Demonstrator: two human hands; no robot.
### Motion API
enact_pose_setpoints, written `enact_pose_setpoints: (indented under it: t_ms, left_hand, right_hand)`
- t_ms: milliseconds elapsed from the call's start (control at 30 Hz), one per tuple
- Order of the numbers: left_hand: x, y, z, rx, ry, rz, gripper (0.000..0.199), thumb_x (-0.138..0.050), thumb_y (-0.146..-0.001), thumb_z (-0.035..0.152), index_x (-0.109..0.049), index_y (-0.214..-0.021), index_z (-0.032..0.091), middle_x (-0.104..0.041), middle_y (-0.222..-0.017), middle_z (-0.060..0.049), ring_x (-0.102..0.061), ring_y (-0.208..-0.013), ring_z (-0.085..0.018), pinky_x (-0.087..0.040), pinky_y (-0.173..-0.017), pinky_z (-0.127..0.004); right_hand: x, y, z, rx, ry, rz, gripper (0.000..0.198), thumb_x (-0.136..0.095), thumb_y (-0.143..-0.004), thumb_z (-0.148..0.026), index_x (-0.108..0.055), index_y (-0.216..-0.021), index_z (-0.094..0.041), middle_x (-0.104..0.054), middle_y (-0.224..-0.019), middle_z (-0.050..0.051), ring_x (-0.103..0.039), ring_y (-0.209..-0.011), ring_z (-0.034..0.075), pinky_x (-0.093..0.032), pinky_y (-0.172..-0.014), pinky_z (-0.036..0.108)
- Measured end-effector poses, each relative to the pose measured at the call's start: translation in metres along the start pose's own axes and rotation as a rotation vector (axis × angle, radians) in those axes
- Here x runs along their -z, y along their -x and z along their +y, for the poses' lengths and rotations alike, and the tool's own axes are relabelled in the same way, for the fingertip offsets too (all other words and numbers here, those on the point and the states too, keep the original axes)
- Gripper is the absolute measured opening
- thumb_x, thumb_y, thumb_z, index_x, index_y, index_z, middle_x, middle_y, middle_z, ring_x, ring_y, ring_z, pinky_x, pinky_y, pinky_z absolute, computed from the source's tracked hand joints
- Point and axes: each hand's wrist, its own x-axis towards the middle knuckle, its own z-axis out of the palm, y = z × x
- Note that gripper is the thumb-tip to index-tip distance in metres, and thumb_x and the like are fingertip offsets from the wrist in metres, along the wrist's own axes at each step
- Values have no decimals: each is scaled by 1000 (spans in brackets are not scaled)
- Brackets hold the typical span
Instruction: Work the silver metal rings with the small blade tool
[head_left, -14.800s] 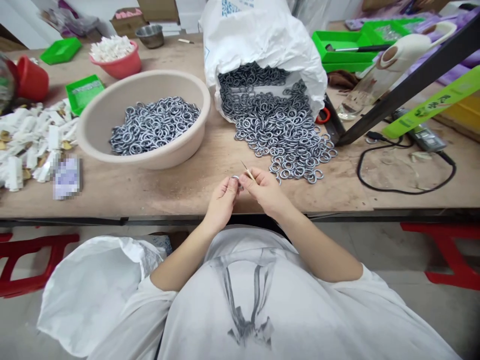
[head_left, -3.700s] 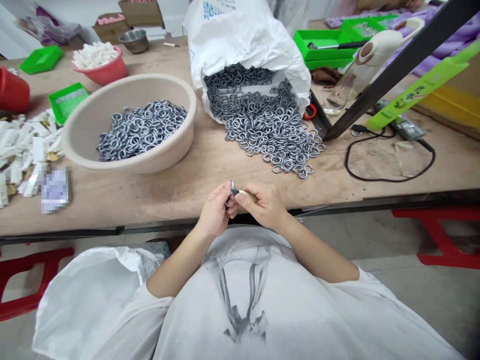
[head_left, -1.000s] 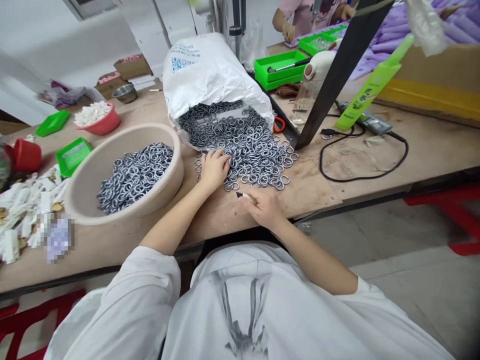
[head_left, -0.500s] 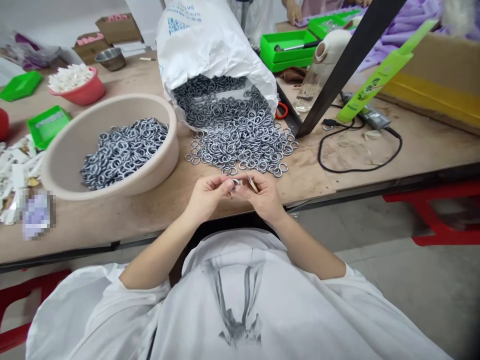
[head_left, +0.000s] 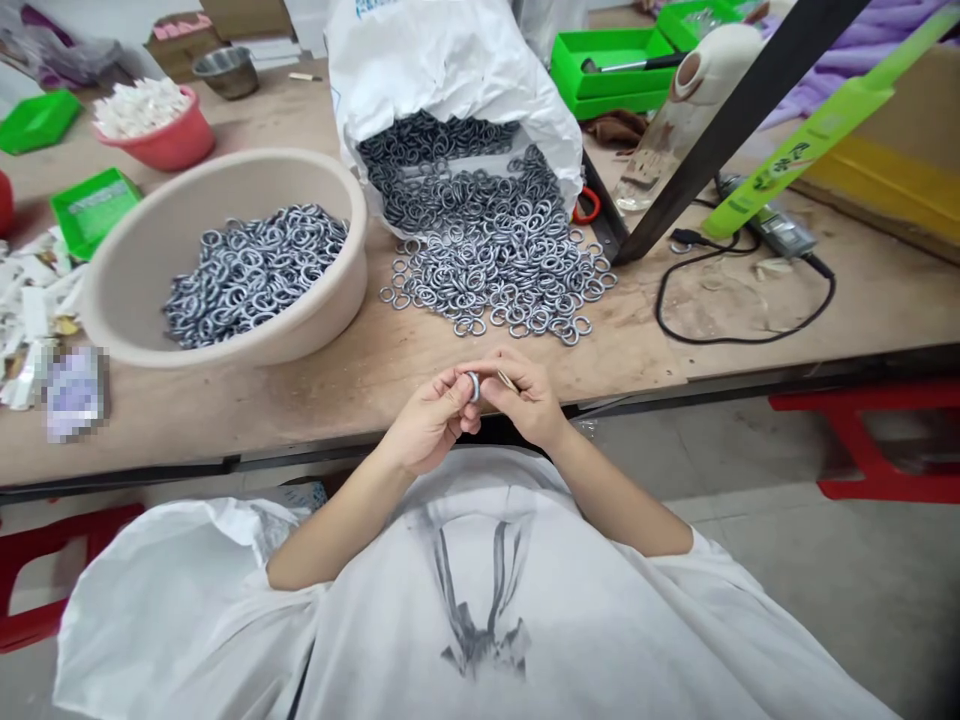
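Observation:
Between thumb and fingers, my left hand (head_left: 433, 420) pinches a grey ring (head_left: 474, 387) just off the table's front edge. Right beside it, my right hand (head_left: 527, 398) is closed around a thin, pale, pointed tool (head_left: 506, 381); its exact kind is too small to tell. The fingertips of both hands nearly meet at the ring. Beyond them, a pile of loose grey rings (head_left: 502, 270) spills from a white sack (head_left: 450, 75) onto the table. More such rings (head_left: 262, 270) lie in a beige basin (head_left: 112, 310) to the left.
A slanted dark metal bar (head_left: 720, 140) rises right of the sack. Further right are a black cable (head_left: 742, 341), a yellow-green tube (head_left: 802, 150) and a cardboard box (head_left: 900, 170). Back left stand a red bowl (head_left: 176, 135) of white pieces and a green tray (head_left: 94, 210).
The view has shifted, so the table things sit slightly higher and further right. My left hand has turned, its fingers now curled under, and the ring shows more plainly.

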Motion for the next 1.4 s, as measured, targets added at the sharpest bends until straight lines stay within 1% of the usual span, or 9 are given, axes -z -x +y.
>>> enact_pose_setpoints:
  t_ms: [233, 333, 567, 733, 833, 967, 1100, 1200, 1400]
  left_hand:
    - [-4, -4, -7, -116, -97, 73, 52, -76, -75, 61, -50, -65, 17, -46, -52, 4, -40, -48, -8, -36, -50, -22]
    - [-5, -2, -3, -145, -69, 75, 51, -72, -80, 59, -47, -63, 18, -38, -49, 6, -33, -46, -7, -34, -50, -23]
    - [-4, 4, 0, -102, -11, 112, 50, -74, -79, 57, -44, -64, 19, -38, -48, 6, -33, -46, -8, -36, -52, -23]
    - [-2, 14, 0, -98, -90, -139, 52, -69, -82, 60, -49, -60, 18, -42, -49, 3, -41, -49, -10, -40, -57, -27]
    - [6, 18, 1, -109, -126, -235, 49, -65, -87, 57, -55, -60, 17, -48, -50, 0, -48, -52, -12, -44, -61, -28]
    - [24, 12, 5, -150, -116, -29, 35, -72, -85, 49, -70, -80, 14, -68, -68, -5, -59, -60, -12, -47, -62, -25]
    - [38, 6, 13, -146, -99, 134, 39, -83, -76, 35, -72, -108, 16, -75, -84, -6, -66, -68, -11, -53, -70, -23]
    - [42, 5, 17, -111, -15, 190, 38, -85, -70, 28, -71, -103, 16, -73, -89, -4, -67, -73, -11, -55, -74, -24]
    - [35, -1, 10, -85, 3, 165, 42, -76, -78, 55, -63, -80, 15, -62, -78, -2, -58, -64, -10, -52, -58, -22]
  right_hand:
    - [-6, -2, -4, -82, 54, 95, 47, -56, -92, -62, -74, -97, -19, -66, -80, 3, -60, -75, 15, -47, -70, 29]
    - [1, -3, -9, -144, 144, 21, 55, -49, -91, -71, -68, -89, -19, -65, -73, 1, -55, -65, 14, -42, -62, 27]
    - [-2, 0, -27, -63, 410, -156, 58, -39, -97, -67, -53, -64, -21, -58, -62, 2, -49, -59, 13, -32, -58, 27]
    - [5, -11, -9, -153, 451, -123, 60, -35, -98, -67, -48, -62, -21, -48, -56, -2, -43, -54, 12, -27, -56, 27]
    - [12, -29, 4, -270, 688, -88, 54, -39, -99, -61, -55, -67, -20, -53, -60, 0, -47, -59, 14, -25, -57, 28]
    - [5, -56, 10, -303, 1043, -181, 29, -59, -95, -46, -67, -105, -20, -71, -102, 9, -63, -82, 22, -31, -63, 29]
    - [-4, -74, 14, -373, 1163, -278, 24, -53, -99, -34, -68, -108, -17, -71, -110, 15, -66, -89, 26, -38, -68, 32]
    - [-4, -73, 15, -327, 889, -218, 20, -55, -97, -32, -66, -92, -16, -71, -97, 11, -64, -85, 22, -42, -70, 31]
    - [-16, -45, -4, -414, -280, -262, 44, -64, -86, -63, -53, -77, -22, -59, -67, -3, -60, -60, 14, -52, -58, 28]
